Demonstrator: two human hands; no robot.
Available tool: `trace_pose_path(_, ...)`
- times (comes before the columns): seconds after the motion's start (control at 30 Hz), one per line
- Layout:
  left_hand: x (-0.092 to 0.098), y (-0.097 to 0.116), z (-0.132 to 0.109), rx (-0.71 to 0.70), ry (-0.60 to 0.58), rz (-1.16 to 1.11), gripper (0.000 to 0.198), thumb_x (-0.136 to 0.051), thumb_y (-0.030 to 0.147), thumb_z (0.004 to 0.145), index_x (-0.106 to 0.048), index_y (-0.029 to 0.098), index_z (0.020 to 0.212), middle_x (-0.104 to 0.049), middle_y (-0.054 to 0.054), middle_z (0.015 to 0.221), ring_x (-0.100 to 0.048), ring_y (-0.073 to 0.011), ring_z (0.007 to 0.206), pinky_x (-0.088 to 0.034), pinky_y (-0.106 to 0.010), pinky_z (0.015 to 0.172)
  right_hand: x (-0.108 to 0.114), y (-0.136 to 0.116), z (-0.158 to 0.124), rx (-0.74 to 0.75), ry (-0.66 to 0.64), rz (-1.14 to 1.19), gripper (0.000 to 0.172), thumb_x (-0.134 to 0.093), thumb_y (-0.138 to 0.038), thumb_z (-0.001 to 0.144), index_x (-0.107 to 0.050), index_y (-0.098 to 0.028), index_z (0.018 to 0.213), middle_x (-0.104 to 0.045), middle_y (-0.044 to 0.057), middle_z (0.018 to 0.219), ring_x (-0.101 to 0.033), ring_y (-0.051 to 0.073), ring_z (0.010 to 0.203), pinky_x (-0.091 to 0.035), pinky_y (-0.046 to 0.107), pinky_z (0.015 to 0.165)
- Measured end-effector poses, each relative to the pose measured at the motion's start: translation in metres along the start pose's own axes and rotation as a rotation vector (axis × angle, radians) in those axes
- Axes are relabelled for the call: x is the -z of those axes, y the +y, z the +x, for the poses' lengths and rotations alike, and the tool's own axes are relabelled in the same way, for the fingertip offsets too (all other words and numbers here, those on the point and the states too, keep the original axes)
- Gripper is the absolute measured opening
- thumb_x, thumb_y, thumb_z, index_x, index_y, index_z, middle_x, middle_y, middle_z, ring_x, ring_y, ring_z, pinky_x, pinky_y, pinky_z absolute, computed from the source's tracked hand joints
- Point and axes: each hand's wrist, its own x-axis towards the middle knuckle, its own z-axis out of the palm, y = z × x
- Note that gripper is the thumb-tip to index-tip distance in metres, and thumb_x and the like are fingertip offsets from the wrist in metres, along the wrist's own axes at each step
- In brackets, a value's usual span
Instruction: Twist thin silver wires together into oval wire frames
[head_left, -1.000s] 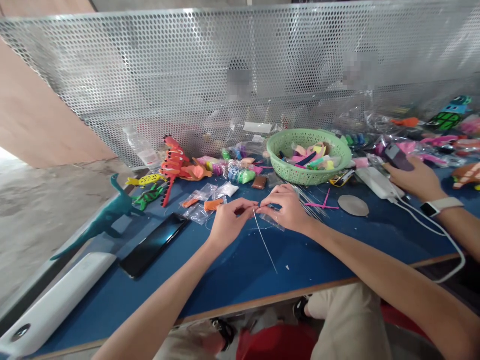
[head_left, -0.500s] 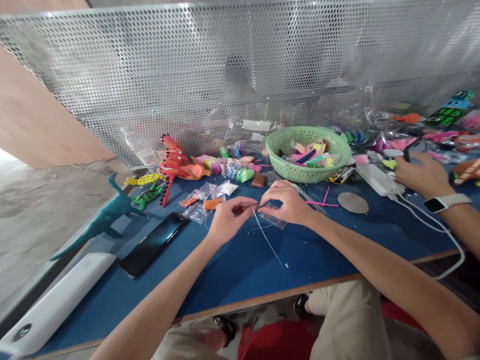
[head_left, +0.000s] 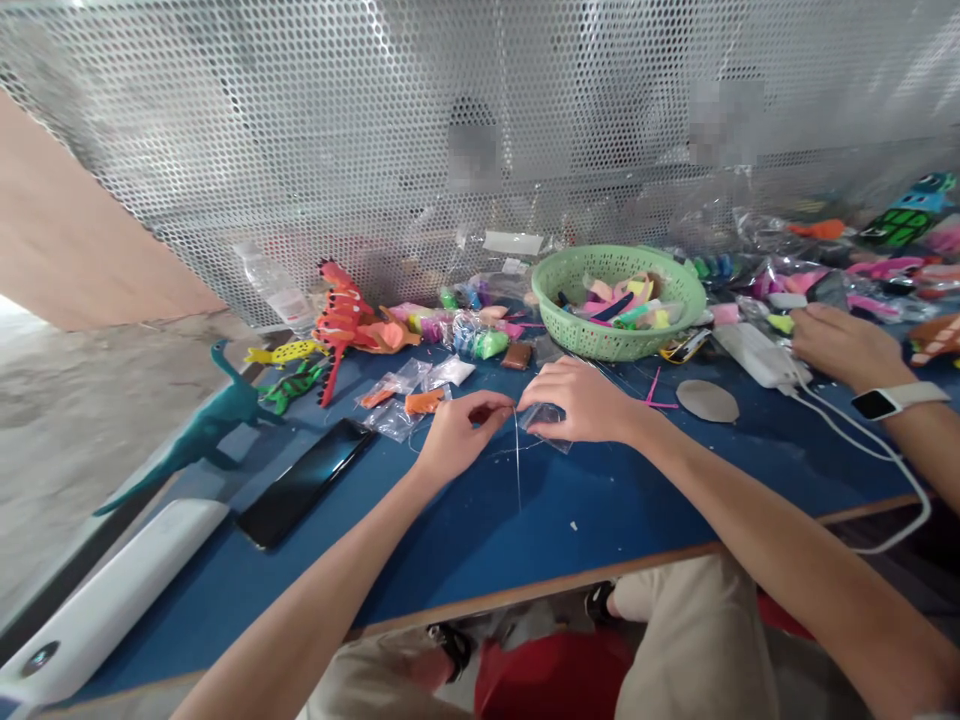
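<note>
My left hand [head_left: 466, 432] is closed in a pinch on the top end of a thin white wire [head_left: 517, 465], which hangs down over the blue table. Close beside it, my right hand [head_left: 574, 400] has its fingers curled and fingertips near the wire's top; what they hold, if anything, is too small to make out. A clear plastic bag [head_left: 553, 443] lies just under the right fingers. To the left of my hands are small bags with orange clay [head_left: 424, 401] and white clay [head_left: 450, 372]. Behind my right hand is a brown clay packet [head_left: 517, 356].
A green basket [head_left: 622, 345] of clay pieces stands behind. Left are a phone [head_left: 306, 483], a white device [head_left: 120, 600], a teal dinosaur [head_left: 217, 415] and a red dinosaur [head_left: 345, 315]. A co-worker's hand [head_left: 847, 345] is right, by a white power bank [head_left: 757, 355] and cables.
The wire has swung from slanting right to hanging nearly straight down. My right fingertips have shifted slightly. The co-worker's hand, with a dark phone before, has turned and the phone no longer shows clearly.
</note>
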Motion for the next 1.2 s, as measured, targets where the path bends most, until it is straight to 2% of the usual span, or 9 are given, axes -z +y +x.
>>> trace_pose_path(0.17, -0.0024, -0.0005, -0.0007, 0.015, -0.013, -0.004, 0.019, -0.062, 0.028, 0.091, -0.076, 0.021, 0.1, -0.077, -0.001, 0.09, -0.07, -0.0151, 0.077, -0.056, -0.026, 0.076, -0.0027, 0.0005, 0.0002, 0.049, -0.013, -0.129, 0.019, -0.06, -0.035, 0.097, -0.073, -0.022, 0.104, -0.077, 0.002, 0.102, -0.064, 0.021, 0.096, -0.036, 0.036, 0.09)
trace_pose_path(0.37, -0.0017, -0.0036, -0.0008, 0.001, -0.029, -0.006, 0.019, -0.061, 0.027, 0.091, -0.077, 0.021, 0.099, -0.078, -0.001, 0.09, -0.07, -0.0151, 0.077, -0.056, -0.026, 0.075, -0.0036, -0.0026, 0.0006, 0.088, -0.005, -0.138, 0.023, -0.056, -0.037, 0.101, -0.073, -0.023, 0.105, -0.078, 0.001, 0.103, -0.065, 0.019, 0.093, -0.034, 0.036, 0.089)
trace_pose_path(0.73, 0.0017, 0.0042, -0.0039, -0.055, 0.006, 0.008, 0.017, -0.065, 0.024, 0.089, -0.079, 0.021, 0.097, -0.079, -0.001, 0.089, -0.072, -0.0149, 0.076, -0.056, -0.024, 0.07, -0.0037, -0.0074, 0.0024, -0.048, 0.029, 0.06, 0.027, -0.051, -0.035, 0.103, -0.074, -0.02, 0.101, -0.074, 0.004, 0.082, -0.062, 0.017, 0.076, -0.036, 0.033, 0.085)
trace_pose_path(1.0, 0.0025, 0.0056, -0.0044, -0.056, -0.014, -0.031, 0.02, -0.068, 0.033, 0.089, -0.079, 0.022, 0.101, -0.079, -0.003, 0.097, -0.073, -0.0171, 0.082, -0.058, -0.025, 0.071, -0.0045, -0.0083, 0.0009, -0.076, 0.044, 0.141, 0.021, -0.054, -0.028, 0.101, -0.073, -0.02, 0.098, -0.074, 0.002, 0.083, -0.061, 0.016, 0.077, -0.036, 0.033, 0.085)
trace_pose_path(1.2, 0.003, 0.0041, -0.004, -0.086, -0.036, 0.032, 0.018, -0.068, 0.033, 0.09, -0.079, 0.024, 0.101, -0.079, -0.002, 0.094, -0.072, -0.0149, 0.078, -0.055, -0.024, 0.07, -0.0077, -0.0081, 0.0015, -0.143, 0.034, 0.256, 0.023, -0.057, -0.029, 0.099, -0.073, -0.022, 0.084, -0.076, -0.001, 0.079, -0.063, 0.017, 0.079, -0.036, 0.036, 0.091)
